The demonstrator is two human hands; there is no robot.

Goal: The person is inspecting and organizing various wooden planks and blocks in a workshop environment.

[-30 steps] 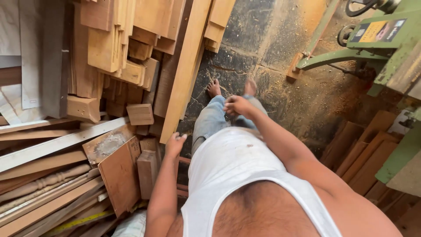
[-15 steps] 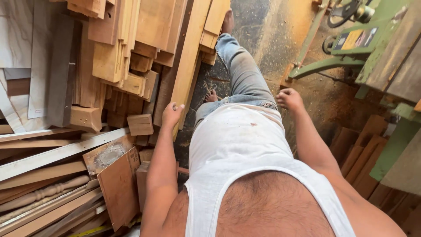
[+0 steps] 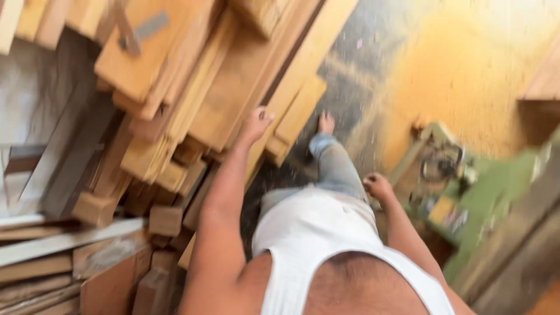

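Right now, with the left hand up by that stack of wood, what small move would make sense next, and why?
Probably close the left hand onto the long pale plank right beside it. The hand looks open and is raised against the plank's edge in the wood pile, while the right hand hangs empty near the hip. The picture is blurred, so I cannot tell whether the hand is touching the plank.

- The dusty stone floor [image 3: 356, 64] is carrying everything here, with yellow sawdust [image 3: 466, 70] lying thick across its right part.
- A stack of pale wooden planks [image 3: 192, 87] is lying along its left side.
- A green machine [image 3: 478, 198] is standing at right.
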